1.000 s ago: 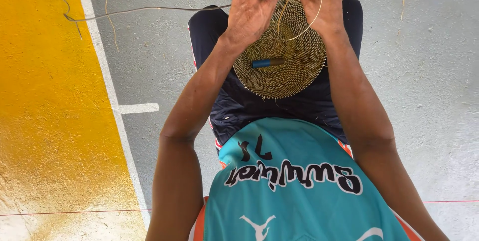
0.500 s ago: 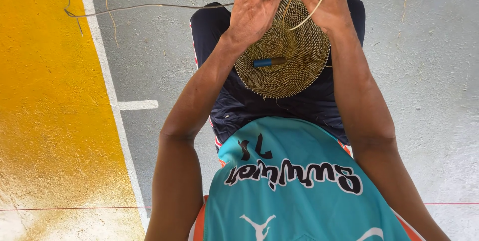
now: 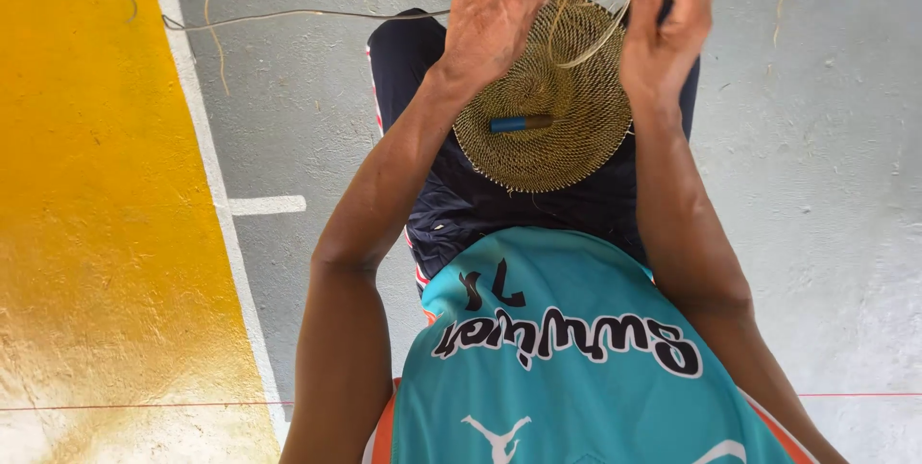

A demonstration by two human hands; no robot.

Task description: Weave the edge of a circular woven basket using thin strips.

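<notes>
Here, the round woven disc [image 3: 543,128] of fine golden-tan strands is lying across the person's lap, over the dark shorts [image 3: 451,205], its far edge up at the hands. It is looking light and thin, flexible rather than stiff, with an open weave that would likely fray or kink if crushed; the firm rim seems the safest place to hold. A small blue-and-brown tool [image 3: 521,123] is resting near the disc's centre. The left hand [image 3: 495,22] is closing over the disc's far left rim, fingers curled around it. The right hand [image 3: 667,17] is pinching a loose strand [image 3: 600,36] above the far right rim, drawing it upward. Grey concrete floor [image 3: 816,185] is spreading around, a yellow painted band [image 3: 86,214] running along its left edge.
</notes>
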